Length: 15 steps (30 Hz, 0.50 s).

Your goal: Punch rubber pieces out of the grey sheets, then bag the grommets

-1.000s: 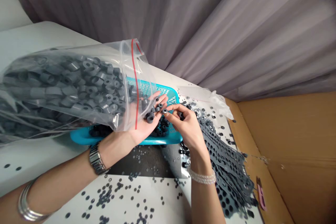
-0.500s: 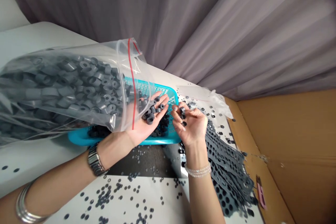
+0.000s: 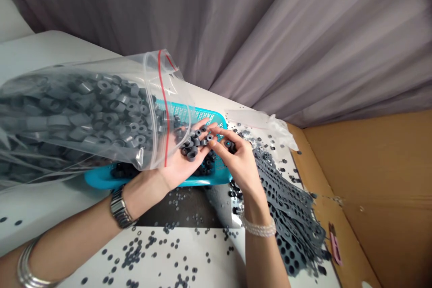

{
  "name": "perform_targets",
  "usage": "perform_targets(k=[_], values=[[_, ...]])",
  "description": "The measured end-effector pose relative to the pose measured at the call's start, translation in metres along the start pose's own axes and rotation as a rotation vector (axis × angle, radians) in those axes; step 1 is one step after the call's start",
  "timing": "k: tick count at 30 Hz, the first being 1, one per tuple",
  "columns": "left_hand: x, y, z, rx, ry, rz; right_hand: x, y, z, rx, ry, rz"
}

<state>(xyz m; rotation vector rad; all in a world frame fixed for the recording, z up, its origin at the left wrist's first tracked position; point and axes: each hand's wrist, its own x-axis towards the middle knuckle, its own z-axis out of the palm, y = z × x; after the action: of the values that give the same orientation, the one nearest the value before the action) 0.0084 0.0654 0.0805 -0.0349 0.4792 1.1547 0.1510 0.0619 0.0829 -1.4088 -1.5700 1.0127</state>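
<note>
Palm up, my left hand [image 3: 178,162] carries several small grey foam-like rings [image 3: 192,154] on its palm and fingers. It lies at the mouth of a clear zip bag [image 3: 148,65] with a red stripe, which is full of such rings. My right hand [image 3: 238,159] closes thumb and fingertips on a ring at the left fingertips, and more rings sit in its curled fingers. Beneath both hands stands a turquoise basket [image 3: 205,183] with dark pieces inside, partly hidden by the bag and the left hand.
Punched grey sheets [image 3: 286,207] are piled at right. Small dark discs [image 3: 135,256] lie scattered over the white table and a dark mat [image 3: 189,211]. A crumpled clear bag [image 3: 281,130], a cardboard box wall [image 3: 378,171] and pink-handled cutters [image 3: 335,247] are at right; a grey curtain [image 3: 209,22] hangs behind.
My right hand has turned from palm-up to palm-down and moved left to the left fingertips, pinching a ring there. My left hand has barely moved.
</note>
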Motion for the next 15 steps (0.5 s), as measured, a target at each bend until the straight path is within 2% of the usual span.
perform_targets(k=[2,4,9,11,13,15], values=[[0.000,0.000,-0.002,0.010,-0.026,-0.014,0.000,-0.002,0.002,-0.035,0.017,-0.018],[0.001,0.000,-0.004,0.000,-0.056,-0.020,0.001,0.000,0.003,0.053,0.026,0.031],[0.007,0.000,-0.011,-0.063,-0.110,-0.040,0.007,0.019,-0.006,0.614,0.092,0.214],[0.011,-0.002,-0.016,-0.078,-0.080,-0.072,0.013,0.026,-0.015,0.778,0.181,0.248],[0.015,-0.005,-0.023,-0.100,-0.032,-0.093,0.023,0.027,-0.021,0.926,0.324,0.283],[0.021,-0.010,-0.033,-0.118,-0.025,-0.098,0.038,0.019,-0.018,1.047,0.463,0.302]])
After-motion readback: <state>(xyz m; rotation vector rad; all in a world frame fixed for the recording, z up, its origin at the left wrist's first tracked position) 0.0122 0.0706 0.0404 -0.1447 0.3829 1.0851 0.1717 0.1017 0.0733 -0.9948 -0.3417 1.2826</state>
